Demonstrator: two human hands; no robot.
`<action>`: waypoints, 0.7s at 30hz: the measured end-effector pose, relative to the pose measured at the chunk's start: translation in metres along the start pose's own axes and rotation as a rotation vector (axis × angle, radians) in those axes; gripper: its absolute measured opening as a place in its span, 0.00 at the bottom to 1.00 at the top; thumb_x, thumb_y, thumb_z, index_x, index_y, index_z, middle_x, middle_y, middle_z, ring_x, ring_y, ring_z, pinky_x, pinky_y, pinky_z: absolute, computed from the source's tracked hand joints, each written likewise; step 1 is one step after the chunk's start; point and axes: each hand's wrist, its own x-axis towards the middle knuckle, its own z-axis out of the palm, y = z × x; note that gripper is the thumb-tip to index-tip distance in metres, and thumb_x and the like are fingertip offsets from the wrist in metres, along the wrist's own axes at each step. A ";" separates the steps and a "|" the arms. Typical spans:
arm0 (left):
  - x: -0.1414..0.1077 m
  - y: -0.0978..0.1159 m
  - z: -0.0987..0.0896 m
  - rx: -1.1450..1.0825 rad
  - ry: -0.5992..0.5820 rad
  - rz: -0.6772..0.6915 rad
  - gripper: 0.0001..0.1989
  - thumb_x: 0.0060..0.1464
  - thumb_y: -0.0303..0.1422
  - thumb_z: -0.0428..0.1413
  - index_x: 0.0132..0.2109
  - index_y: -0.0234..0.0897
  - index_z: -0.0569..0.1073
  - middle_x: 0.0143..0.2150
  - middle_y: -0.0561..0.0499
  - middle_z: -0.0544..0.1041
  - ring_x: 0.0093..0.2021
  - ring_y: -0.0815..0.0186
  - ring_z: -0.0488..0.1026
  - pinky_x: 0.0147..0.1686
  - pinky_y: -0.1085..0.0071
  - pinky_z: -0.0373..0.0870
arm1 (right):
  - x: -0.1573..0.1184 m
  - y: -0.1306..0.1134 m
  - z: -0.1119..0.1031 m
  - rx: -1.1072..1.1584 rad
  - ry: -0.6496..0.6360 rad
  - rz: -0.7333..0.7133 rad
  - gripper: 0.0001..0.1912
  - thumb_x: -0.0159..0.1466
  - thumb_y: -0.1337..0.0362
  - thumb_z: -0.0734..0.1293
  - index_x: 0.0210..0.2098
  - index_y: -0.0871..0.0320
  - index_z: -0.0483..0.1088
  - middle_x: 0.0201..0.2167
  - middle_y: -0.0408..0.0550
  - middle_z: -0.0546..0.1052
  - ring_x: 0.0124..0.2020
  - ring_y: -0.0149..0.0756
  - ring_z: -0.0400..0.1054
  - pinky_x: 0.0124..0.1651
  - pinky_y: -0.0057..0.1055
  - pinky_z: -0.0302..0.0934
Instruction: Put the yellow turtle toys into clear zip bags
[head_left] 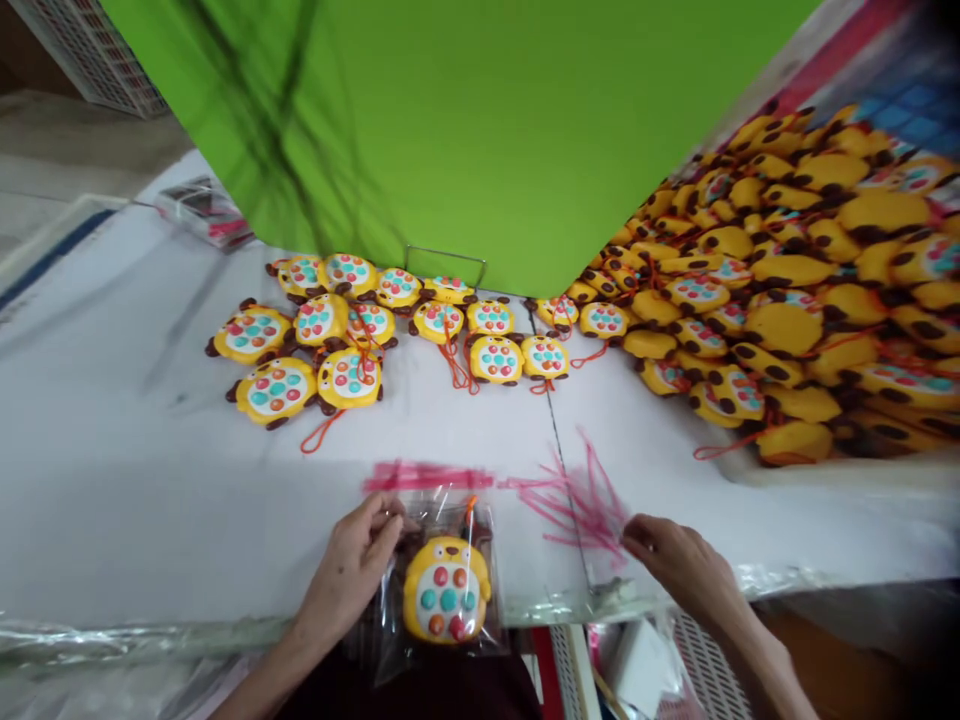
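A yellow animal-shaped push-button toy (447,592) with red, orange and teal buttons lies inside a clear plastic bag (391,655) at the table's front edge. The fingers of my left hand (354,560) pinch the bag's upper left side. Further right, my right hand (686,565) has its fingers pressed together at the ends of some loose pink strips (581,505); the strips are blurred, and whether one is between the fingertips is hidden. More pink strips (427,477) lie in a flat bunch just beyond the bag's top.
Several similar toys (274,390) with red cord loops lie across the white table (150,480). A big heap of them (787,330) fills a bin at the right. A green board (465,130) stands behind. A clear packet (206,212) sits back left. Baskets (712,665) are below the edge.
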 end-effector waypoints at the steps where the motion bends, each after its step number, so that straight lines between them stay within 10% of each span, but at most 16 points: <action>1: 0.000 0.000 -0.001 0.005 -0.007 -0.009 0.06 0.54 0.37 0.47 0.34 0.39 0.64 0.34 0.49 0.78 0.38 0.61 0.74 0.38 0.69 0.68 | -0.005 0.002 -0.004 0.072 -0.074 -0.065 0.10 0.58 0.58 0.62 0.36 0.53 0.72 0.29 0.46 0.77 0.29 0.39 0.70 0.31 0.31 0.59; 5: -0.001 0.002 -0.003 -0.004 -0.020 -0.023 0.07 0.55 0.37 0.48 0.34 0.39 0.65 0.36 0.49 0.78 0.39 0.62 0.74 0.38 0.70 0.67 | -0.015 -0.010 -0.021 0.183 0.080 -0.162 0.22 0.57 0.59 0.62 0.51 0.52 0.65 0.41 0.49 0.74 0.27 0.36 0.70 0.28 0.30 0.62; 9: -0.002 0.004 -0.002 -0.075 -0.047 -0.007 0.07 0.55 0.37 0.48 0.33 0.39 0.65 0.35 0.50 0.78 0.38 0.63 0.74 0.38 0.71 0.67 | -0.016 -0.056 -0.027 0.285 0.331 -0.222 0.13 0.60 0.64 0.58 0.42 0.55 0.69 0.37 0.50 0.75 0.29 0.36 0.71 0.29 0.29 0.64; 13: -0.003 0.006 0.000 -0.133 -0.056 0.010 0.07 0.55 0.37 0.49 0.33 0.39 0.65 0.35 0.51 0.78 0.38 0.64 0.74 0.39 0.71 0.67 | -0.016 -0.123 -0.016 0.432 0.146 -0.610 0.15 0.63 0.69 0.56 0.46 0.55 0.68 0.46 0.50 0.73 0.44 0.36 0.70 0.43 0.29 0.64; 21: -0.010 0.002 0.010 -0.215 -0.030 -0.007 0.07 0.54 0.37 0.50 0.33 0.39 0.64 0.34 0.50 0.78 0.35 0.64 0.74 0.38 0.70 0.68 | -0.016 -0.171 0.000 0.425 -0.240 -0.749 0.12 0.66 0.68 0.55 0.38 0.58 0.70 0.32 0.46 0.75 0.32 0.32 0.69 0.36 0.26 0.61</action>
